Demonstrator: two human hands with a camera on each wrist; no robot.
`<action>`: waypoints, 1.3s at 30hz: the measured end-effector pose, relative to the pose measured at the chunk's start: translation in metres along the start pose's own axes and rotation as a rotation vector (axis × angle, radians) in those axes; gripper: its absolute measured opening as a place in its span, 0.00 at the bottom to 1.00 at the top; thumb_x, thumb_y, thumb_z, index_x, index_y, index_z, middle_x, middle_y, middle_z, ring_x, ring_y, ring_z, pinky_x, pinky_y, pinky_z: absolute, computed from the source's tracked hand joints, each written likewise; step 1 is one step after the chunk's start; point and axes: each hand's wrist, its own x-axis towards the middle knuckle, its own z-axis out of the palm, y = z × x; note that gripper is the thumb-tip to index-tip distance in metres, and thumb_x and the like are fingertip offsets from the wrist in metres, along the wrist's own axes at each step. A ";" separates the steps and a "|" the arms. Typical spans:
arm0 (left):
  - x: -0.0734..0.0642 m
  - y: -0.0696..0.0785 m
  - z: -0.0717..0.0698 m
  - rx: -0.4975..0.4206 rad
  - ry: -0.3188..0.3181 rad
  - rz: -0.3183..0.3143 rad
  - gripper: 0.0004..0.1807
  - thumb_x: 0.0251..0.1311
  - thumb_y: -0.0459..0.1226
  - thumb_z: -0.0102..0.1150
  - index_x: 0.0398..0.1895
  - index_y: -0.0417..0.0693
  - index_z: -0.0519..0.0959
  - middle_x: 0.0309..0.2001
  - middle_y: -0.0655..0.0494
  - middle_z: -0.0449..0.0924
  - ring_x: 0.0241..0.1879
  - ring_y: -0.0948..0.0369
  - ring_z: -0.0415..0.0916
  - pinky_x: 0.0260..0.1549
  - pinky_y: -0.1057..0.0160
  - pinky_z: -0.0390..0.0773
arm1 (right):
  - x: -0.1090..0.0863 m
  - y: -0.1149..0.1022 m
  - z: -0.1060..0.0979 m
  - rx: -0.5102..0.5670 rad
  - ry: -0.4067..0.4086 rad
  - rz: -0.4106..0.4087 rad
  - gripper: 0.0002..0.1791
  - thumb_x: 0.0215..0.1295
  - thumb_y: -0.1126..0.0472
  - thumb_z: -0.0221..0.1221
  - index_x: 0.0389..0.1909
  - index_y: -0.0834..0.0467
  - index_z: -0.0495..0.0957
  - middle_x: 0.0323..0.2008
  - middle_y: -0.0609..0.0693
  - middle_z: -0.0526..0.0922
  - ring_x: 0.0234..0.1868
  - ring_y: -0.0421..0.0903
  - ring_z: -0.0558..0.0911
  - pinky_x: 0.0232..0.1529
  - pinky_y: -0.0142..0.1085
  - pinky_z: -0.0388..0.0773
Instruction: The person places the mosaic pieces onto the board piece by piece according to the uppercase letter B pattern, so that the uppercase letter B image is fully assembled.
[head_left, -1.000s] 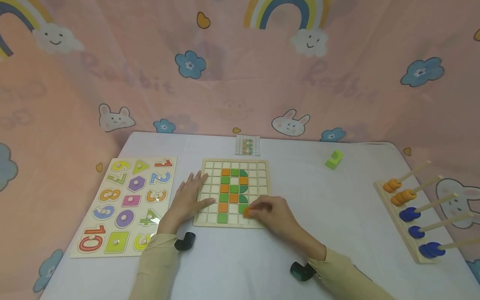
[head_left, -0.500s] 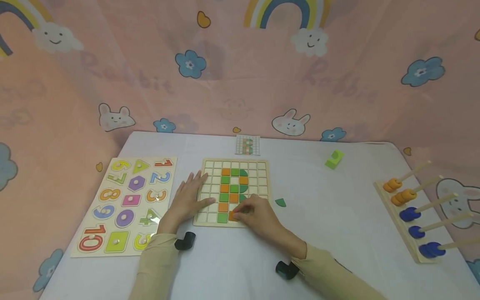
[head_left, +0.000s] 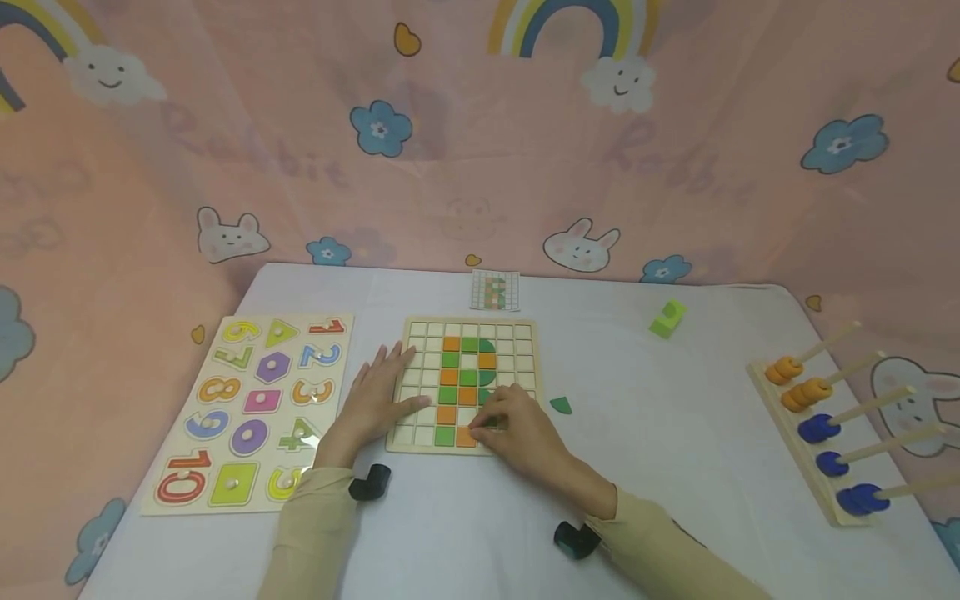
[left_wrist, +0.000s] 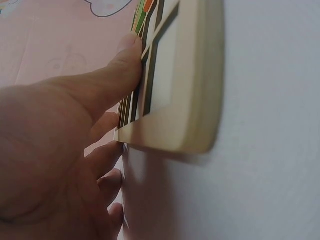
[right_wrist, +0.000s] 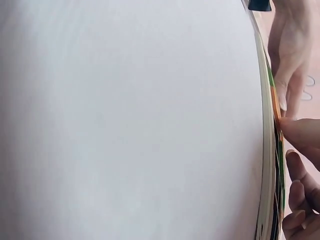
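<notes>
A wooden grid board [head_left: 532, 333] holds orange, green and rounded dark green tiles in several of its cells. My left hand [head_left: 372, 408] rests at its left side, fingers spread along the edge; the thumb [left_wrist: 117, 70] lies over the frame in the left wrist view. My right hand [head_left: 523, 429] is over the lower right part, covering some cells. Its thumb [right_wrist: 302, 132] touches an orange square tile [head_left: 466, 437], which lies flat in the bottom row beside a green tile [head_left: 445, 436]. The other fingers are bent, apart from the thumb in the right wrist view.
A dark green quarter-round tile [head_left: 561, 405] lies right of the board. Behind it is a small pattern card [head_left: 513, 292]. A number puzzle board [head_left: 245, 450] lies to the left. On the right are a light green block [head_left: 666, 320] and a peg counter with beads [head_left: 795, 447].
My right hand has carried the orange tile leftward into the bottom row, and it now lies flat. The dark green quarter-round tile came into view beside the board. My left hand has stayed put.
</notes>
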 end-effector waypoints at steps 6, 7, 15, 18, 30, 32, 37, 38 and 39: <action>-0.001 0.000 0.000 -0.002 -0.005 0.004 0.51 0.66 0.49 0.71 0.86 0.50 0.54 0.88 0.49 0.42 0.88 0.47 0.31 0.87 0.42 0.31 | -0.004 0.021 -0.021 0.042 -0.031 0.035 0.09 0.61 0.65 0.75 0.39 0.49 0.90 0.44 0.43 0.85 0.52 0.44 0.76 0.56 0.40 0.78; -0.001 0.000 0.000 -0.002 -0.005 0.005 0.51 0.66 0.49 0.71 0.86 0.51 0.54 0.88 0.49 0.42 0.88 0.47 0.31 0.87 0.42 0.31 | -0.006 0.026 -0.026 0.041 -0.037 0.036 0.09 0.61 0.65 0.74 0.41 0.49 0.89 0.46 0.43 0.85 0.54 0.45 0.76 0.58 0.42 0.78; -0.002 0.000 -0.001 -0.006 -0.002 0.007 0.51 0.67 0.49 0.71 0.86 0.51 0.54 0.88 0.49 0.42 0.88 0.47 0.31 0.87 0.42 0.31 | -0.017 0.063 -0.064 -0.030 -0.010 0.038 0.15 0.67 0.65 0.70 0.53 0.57 0.83 0.48 0.52 0.81 0.51 0.49 0.73 0.53 0.42 0.76; -0.002 0.001 -0.001 -0.005 -0.001 0.010 0.51 0.67 0.49 0.71 0.86 0.50 0.54 0.88 0.49 0.42 0.88 0.47 0.31 0.87 0.42 0.31 | -0.021 0.071 -0.073 -0.064 -0.007 0.043 0.14 0.68 0.66 0.68 0.53 0.58 0.83 0.50 0.53 0.81 0.53 0.51 0.76 0.56 0.46 0.78; -0.002 0.003 -0.003 -0.003 -0.022 0.009 0.50 0.67 0.48 0.70 0.86 0.48 0.54 0.88 0.47 0.42 0.88 0.46 0.31 0.87 0.42 0.31 | -0.027 0.071 -0.082 -0.043 -0.015 0.031 0.12 0.65 0.73 0.68 0.45 0.58 0.80 0.37 0.49 0.82 0.38 0.43 0.76 0.36 0.29 0.76; -0.002 0.003 -0.003 -0.002 -0.023 0.009 0.50 0.67 0.49 0.70 0.86 0.48 0.54 0.88 0.47 0.42 0.88 0.46 0.31 0.87 0.42 0.31 | -0.026 0.069 -0.081 -0.039 -0.003 0.021 0.14 0.65 0.74 0.67 0.48 0.58 0.81 0.37 0.49 0.83 0.38 0.43 0.77 0.37 0.30 0.77; -0.002 0.002 -0.003 -0.006 -0.022 0.012 0.50 0.67 0.49 0.70 0.86 0.49 0.54 0.88 0.48 0.42 0.88 0.46 0.31 0.87 0.42 0.31 | -0.025 0.064 -0.076 -0.043 0.064 -0.020 0.17 0.64 0.75 0.68 0.51 0.57 0.88 0.37 0.47 0.85 0.36 0.42 0.75 0.37 0.29 0.76; -0.002 0.003 -0.003 -0.009 -0.022 0.012 0.50 0.67 0.48 0.70 0.86 0.49 0.54 0.88 0.48 0.42 0.88 0.46 0.31 0.87 0.42 0.31 | -0.025 0.063 -0.075 -0.034 0.075 -0.021 0.15 0.63 0.74 0.69 0.49 0.57 0.89 0.36 0.47 0.85 0.36 0.42 0.75 0.36 0.29 0.76; -0.002 0.003 -0.003 -0.010 -0.021 0.012 0.50 0.67 0.48 0.70 0.86 0.49 0.54 0.88 0.48 0.42 0.88 0.46 0.31 0.87 0.42 0.31 | -0.024 0.061 -0.073 -0.016 0.082 -0.016 0.13 0.63 0.73 0.70 0.46 0.57 0.89 0.34 0.46 0.86 0.34 0.42 0.75 0.35 0.29 0.75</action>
